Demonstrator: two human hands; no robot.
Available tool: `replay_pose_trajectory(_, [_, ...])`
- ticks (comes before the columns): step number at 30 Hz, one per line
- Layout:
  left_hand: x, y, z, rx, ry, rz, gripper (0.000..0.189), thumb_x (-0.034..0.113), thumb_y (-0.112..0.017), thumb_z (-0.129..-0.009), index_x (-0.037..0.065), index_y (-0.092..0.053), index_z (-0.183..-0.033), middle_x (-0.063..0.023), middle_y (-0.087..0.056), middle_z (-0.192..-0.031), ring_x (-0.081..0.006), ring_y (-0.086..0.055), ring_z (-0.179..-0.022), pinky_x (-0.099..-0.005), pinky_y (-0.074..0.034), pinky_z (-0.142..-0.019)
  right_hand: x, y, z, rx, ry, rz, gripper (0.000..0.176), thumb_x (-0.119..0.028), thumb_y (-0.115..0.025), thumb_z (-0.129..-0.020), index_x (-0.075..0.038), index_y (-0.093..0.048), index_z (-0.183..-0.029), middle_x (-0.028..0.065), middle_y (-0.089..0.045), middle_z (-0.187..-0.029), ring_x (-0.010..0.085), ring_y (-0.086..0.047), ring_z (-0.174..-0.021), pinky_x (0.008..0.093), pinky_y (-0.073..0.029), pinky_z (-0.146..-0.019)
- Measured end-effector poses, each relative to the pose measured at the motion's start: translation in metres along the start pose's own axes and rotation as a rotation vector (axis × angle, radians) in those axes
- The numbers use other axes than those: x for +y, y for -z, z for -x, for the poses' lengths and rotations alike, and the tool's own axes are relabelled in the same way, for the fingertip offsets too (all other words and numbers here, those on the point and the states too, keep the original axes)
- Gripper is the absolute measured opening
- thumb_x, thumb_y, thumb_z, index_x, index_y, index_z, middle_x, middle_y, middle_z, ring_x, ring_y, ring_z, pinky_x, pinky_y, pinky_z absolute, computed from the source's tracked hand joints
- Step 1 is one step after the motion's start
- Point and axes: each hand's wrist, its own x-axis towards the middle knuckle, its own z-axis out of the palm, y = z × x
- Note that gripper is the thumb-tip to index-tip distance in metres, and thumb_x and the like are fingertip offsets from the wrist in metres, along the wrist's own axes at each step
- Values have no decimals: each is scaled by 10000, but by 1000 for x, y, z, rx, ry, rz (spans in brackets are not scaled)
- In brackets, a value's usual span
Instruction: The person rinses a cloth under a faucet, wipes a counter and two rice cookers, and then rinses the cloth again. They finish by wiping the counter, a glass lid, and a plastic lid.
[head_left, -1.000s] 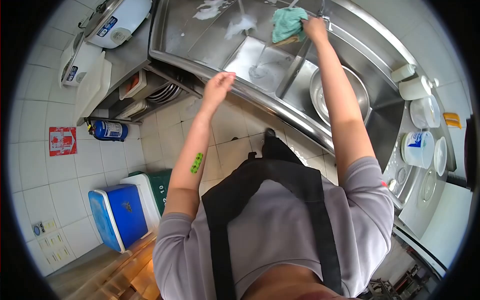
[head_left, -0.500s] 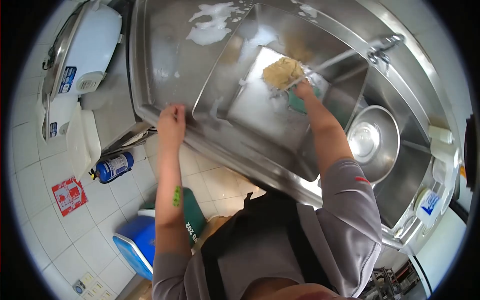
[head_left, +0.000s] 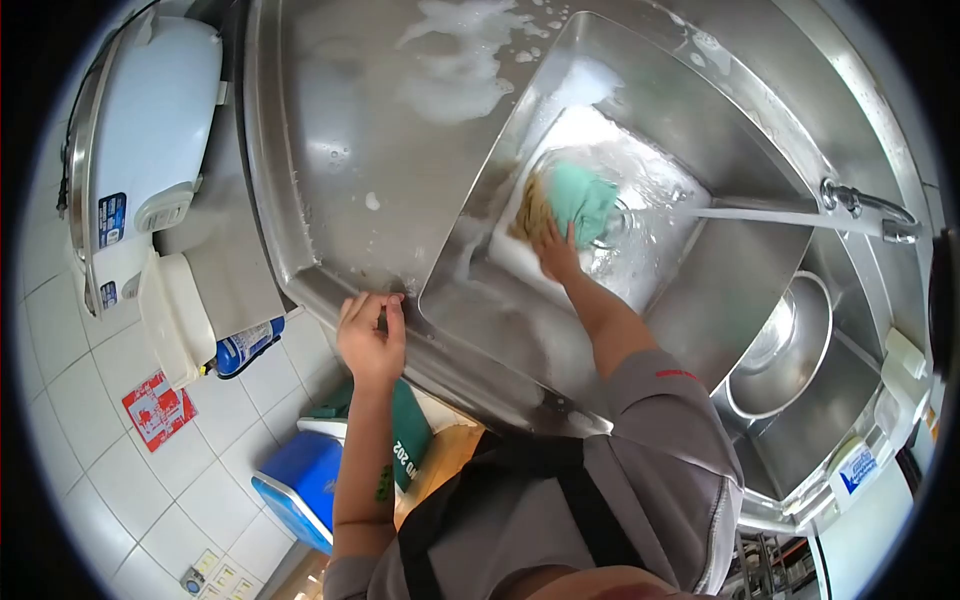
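At the bottom of the steel sink [head_left: 740, 270], a green cloth [head_left: 580, 198] lies partly over a yellow-brown cloth [head_left: 532, 212], with water and suds around them. My right hand [head_left: 556, 250] rests on the near edge of the cloths, its fingers apart and touching both; I cannot make out a grip. My left hand [head_left: 374, 330] is by the sink's front rim, left of the basin, with fingers curled and thumb up near the fingertips. Nothing shows in it. Water streams from the faucet [head_left: 860, 205] into the basin.
Foam [head_left: 460, 70] spreads on the steel counter [head_left: 350, 130]. A steel bowl [head_left: 815, 350] sits in the second basin at right. White plastic containers [head_left: 170, 310] stand at left. Below are a blue cooler [head_left: 300, 475], a green bin [head_left: 412, 430] and a blue extinguisher [head_left: 247, 345].
The green cloth has moved onto the yellow-brown one, and both now lie further left in the basin. My right hand has moved left with them. The camera view has shifted.
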Motion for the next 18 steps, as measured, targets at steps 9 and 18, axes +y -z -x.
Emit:
replay_pose_trajectory(9, [0,2,3,-20,0,17,94,111,-548,-742,55,-600,-689,-66,-559,-675,-242,-486,-631,-313,-387,-588,109,-12,151,-42,-425,-143,282,-284,-462,-791,-169,-567,-1025,67,-384,-1244,255,-290,-1204,451,-247,-961])
replay_pose_trajectory(18, [0,4,3,5,-126,33,75,103,-550,-714,73,-602,-669,-61,-562,-660,-250,-497,-622,-333,-395,-586,113,136,-3,677,-1050,-952,367,-269,-436,-725,40,-612,-815,271,-574,-830,396,-554,-837,417,-419,-791])
